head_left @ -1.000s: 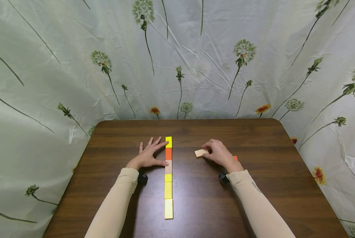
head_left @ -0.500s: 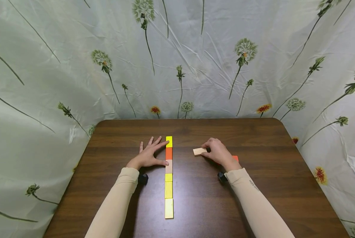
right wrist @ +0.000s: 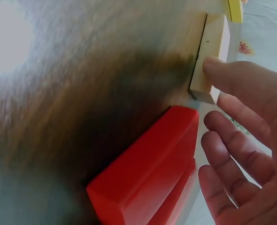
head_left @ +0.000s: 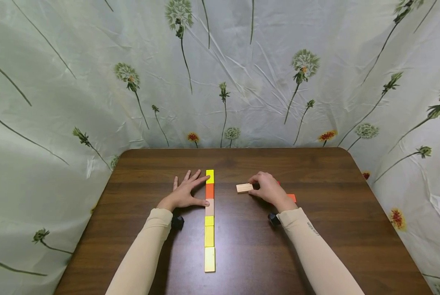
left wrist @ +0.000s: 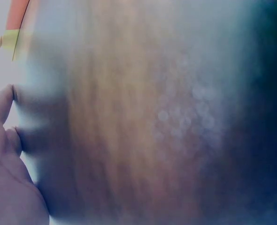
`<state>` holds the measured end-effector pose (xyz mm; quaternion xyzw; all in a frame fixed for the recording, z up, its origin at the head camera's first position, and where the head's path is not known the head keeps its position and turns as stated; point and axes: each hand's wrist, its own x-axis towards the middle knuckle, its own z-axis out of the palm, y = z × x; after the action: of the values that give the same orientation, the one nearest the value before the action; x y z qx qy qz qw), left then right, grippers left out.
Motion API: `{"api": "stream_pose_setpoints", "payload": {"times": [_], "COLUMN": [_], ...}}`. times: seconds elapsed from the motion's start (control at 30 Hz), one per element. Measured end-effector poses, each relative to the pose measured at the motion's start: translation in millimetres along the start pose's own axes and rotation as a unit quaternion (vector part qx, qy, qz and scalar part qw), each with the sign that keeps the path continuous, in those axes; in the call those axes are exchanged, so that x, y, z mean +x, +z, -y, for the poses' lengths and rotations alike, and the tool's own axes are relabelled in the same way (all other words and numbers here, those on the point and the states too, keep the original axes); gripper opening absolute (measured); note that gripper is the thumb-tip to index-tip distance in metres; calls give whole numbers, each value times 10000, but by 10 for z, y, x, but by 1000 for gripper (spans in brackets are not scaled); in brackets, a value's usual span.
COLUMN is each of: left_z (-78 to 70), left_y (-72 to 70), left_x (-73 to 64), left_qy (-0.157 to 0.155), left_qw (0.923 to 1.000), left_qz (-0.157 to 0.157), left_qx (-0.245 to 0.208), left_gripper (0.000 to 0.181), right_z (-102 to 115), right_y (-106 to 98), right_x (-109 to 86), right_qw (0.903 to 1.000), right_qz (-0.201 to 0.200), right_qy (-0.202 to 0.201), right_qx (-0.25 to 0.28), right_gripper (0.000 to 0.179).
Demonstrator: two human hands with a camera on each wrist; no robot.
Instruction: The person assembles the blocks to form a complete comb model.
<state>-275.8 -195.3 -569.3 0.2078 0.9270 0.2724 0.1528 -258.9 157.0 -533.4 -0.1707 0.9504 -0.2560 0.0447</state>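
Observation:
A straight row of flat blocks runs toward me in the head view: a yellow block (head_left: 210, 178) at the far end, an orange block (head_left: 210, 191), a plain wooden block (head_left: 209, 210), then several yellow blocks (head_left: 209, 237). My left hand (head_left: 183, 194) has its fingers spread, the index fingertip on the far yellow block and the thumb on the plain one. To the right of the row, my right hand (head_left: 269, 190) pinches another plain wooden block (head_left: 244, 188) between thumb and fingers. Its other fingers curl loosely near a red block (right wrist: 148, 164) on the table.
The brown wooden table (head_left: 242, 262) carries everything. An orange-red block (head_left: 291, 198) shows partly behind my right wrist. A floral curtain (head_left: 242, 73) hangs behind the table's far edge. Dark wrist devices sit under both sleeves.
My right hand has slid slightly left with the plain wooden block, which has turned to lie more squarely across the table. The left hand has stayed in place.

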Motion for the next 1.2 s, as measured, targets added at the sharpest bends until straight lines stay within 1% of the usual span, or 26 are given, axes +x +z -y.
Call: {"api": "stream_pose_setpoints", "payload": {"times": [0.13,0.3,0.47,0.6,0.7,0.9,1.07,1.2], "left_z": [32,-7,-59,-57,-49,-10,71,102], "left_y": [16,-2,-11,-12,-18,-17,43,66], "left_x": [11,-1,-14,-19,-19,-18,34,50], "left_qy": [12,-7,-23,-45,-62,-33,1,2], "left_qw": [10000,10000,9999,9999,9999,10000,9999,9999], "left_qz": [-21,-18,14,2,-6,-53,-119,-148], "left_qx": [-38,19,113,140,139,71,4,10], "left_gripper": [106,105,101,101,101,103,108,109], "right_z": [-25,-30,-35,-20,17,129,217,292], "right_y": [-1,14,41,54,53,72,78,69], "right_x": [17,40,56,99,148,286,421,525], "right_qw": [9999,9997,10000,9999,9996,9994,9992,9991], "right_qz": [94,65,36,-26,-90,-121,-205,-301], "right_qy": [-72,-170,-59,77,189,204,265,205], "right_qx": [-88,-158,-53,102,211,234,235,193], "right_gripper": [30,28,28,27,26,28,29,27]}}
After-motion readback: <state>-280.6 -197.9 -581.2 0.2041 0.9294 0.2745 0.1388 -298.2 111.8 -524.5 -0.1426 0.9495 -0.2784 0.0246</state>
